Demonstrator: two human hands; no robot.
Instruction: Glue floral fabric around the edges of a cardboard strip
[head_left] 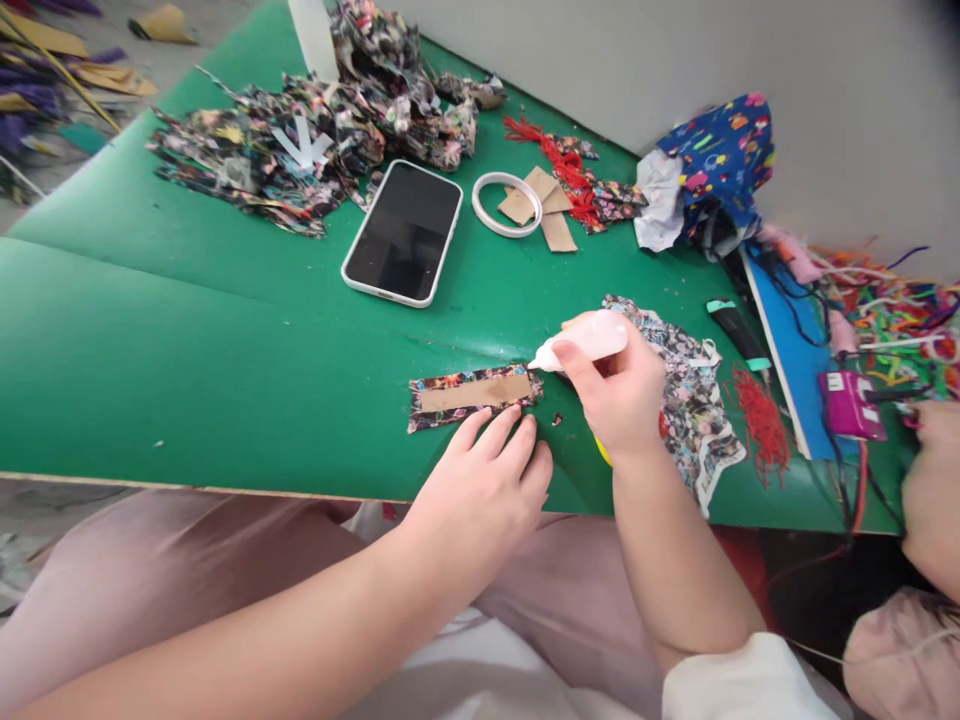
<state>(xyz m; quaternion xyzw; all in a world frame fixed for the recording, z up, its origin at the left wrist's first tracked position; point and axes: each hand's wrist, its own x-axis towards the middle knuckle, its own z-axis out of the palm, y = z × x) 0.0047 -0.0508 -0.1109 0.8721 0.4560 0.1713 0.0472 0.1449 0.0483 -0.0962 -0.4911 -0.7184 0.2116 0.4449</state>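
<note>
My right hand [626, 395] is wrapped round a small white squeeze bottle [592, 340], tilted so that its nozzle points left. The nozzle tip is at the right end of a cardboard strip [472, 393]. That strip lies on a dark floral fabric piece [424, 420], whose edges are folded in along it. My left hand [487, 465] rests with fingers stretched out on the fabric's near edge, holding nothing. Under my right hand and wrist, a yellow and red object [603, 450] is mostly hidden. Floral fabric with white trim [694, 410] lies just right of it.
On the green table [225, 350] lie a phone [405, 235], a tape roll [508, 230], cardboard pieces [555, 215] and heaped floral fabric strips [247, 160]. At right are a black-and-teal cutter [739, 333], red threads [761, 420], a blue board [784, 350] and cables. Another person's arm [934, 490] shows far right.
</note>
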